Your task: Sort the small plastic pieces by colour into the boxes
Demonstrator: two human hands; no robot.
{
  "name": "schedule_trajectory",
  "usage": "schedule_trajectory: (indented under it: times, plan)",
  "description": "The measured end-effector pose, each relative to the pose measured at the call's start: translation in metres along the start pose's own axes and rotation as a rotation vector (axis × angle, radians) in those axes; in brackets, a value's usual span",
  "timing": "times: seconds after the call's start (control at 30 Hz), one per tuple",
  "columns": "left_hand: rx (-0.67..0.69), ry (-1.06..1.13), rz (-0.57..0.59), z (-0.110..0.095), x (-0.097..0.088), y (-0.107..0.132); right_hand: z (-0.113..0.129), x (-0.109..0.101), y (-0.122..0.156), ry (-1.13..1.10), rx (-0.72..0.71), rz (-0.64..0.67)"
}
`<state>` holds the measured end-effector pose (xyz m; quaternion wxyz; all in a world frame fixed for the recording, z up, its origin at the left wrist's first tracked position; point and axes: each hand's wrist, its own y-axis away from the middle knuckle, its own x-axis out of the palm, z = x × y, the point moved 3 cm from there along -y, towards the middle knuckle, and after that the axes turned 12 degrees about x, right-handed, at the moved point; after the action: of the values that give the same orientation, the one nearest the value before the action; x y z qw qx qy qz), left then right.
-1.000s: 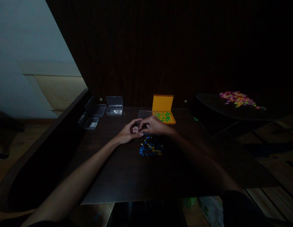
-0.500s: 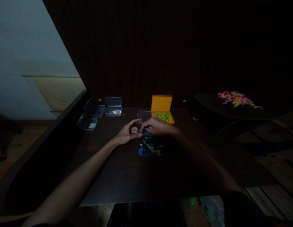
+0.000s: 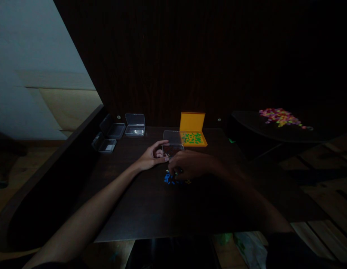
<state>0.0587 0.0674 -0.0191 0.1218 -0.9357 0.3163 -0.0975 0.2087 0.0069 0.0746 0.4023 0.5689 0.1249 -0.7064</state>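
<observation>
My left hand [image 3: 153, 156] grips the left side of a clear plastic box [image 3: 173, 138], thumb at its front edge and fingers round its side. The box's lid is raised, and a few tiny pieces lie inside near the left hand. Just in front of it, my right hand [image 3: 187, 164] is over a pile of small blue and yellow pieces [image 3: 170, 179], its fingertips bent down among them. The hand covers much of the pile, and whether a piece is between the fingers cannot be seen.
Behind the clear box stands an open orange case [image 3: 192, 121] with green pieces. Several open clear boxes, among them one at the back [image 3: 135, 130], sit at the left of the dark table [image 3: 140, 209]. A heap of multicoloured pieces [image 3: 282, 117] lies on a surface at the right.
My right hand has moved from inside the clear box toward me, down onto the pile of blue and yellow pieces. My left hand has stayed on the box.
</observation>
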Motion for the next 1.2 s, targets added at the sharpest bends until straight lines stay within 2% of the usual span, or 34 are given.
schedule_trajectory:
  times: [0.1, 0.3, 0.47, 0.67, 0.8, 0.9, 1.0, 1.07, 1.2]
  plan:
    - [-0.004, 0.012, -0.006, 0.0, 0.001, 0.0, 0.001, 0.01, -0.005, 0.033, 0.056, 0.094]
    - [-0.009, 0.01, -0.017, -0.001, 0.001, 0.001, -0.002, 0.023, -0.013, 0.068, 0.09, 0.157]
    - [0.013, -0.013, 0.0, 0.0, 0.0, 0.0, -0.004, 0.029, -0.017, 0.053, 0.061, 0.177]
    - [0.006, -0.009, 0.003, -0.001, 0.001, 0.001, -0.003, 0.03, -0.019, 0.028, 0.093, 0.19]
    - [-0.006, -0.004, -0.004, -0.001, 0.001, 0.0, -0.003, 0.023, -0.015, -0.035, 0.1, 0.178]
    - [0.005, -0.006, -0.005, -0.001, 0.001, 0.0, -0.005, 0.01, -0.009, -0.14, 0.023, 0.125]
    - [0.002, -0.009, 0.003, -0.001, 0.001, 0.0, -0.012, -0.005, -0.003, -0.182, -0.015, 0.003]
    - [-0.004, -0.012, 0.004, -0.001, 0.001, 0.0, -0.023, -0.014, -0.002, -0.187, 0.032, -0.118]
    - [-0.013, -0.005, -0.018, -0.001, 0.002, 0.001, -0.052, -0.022, -0.003, -0.226, 0.239, -0.351]
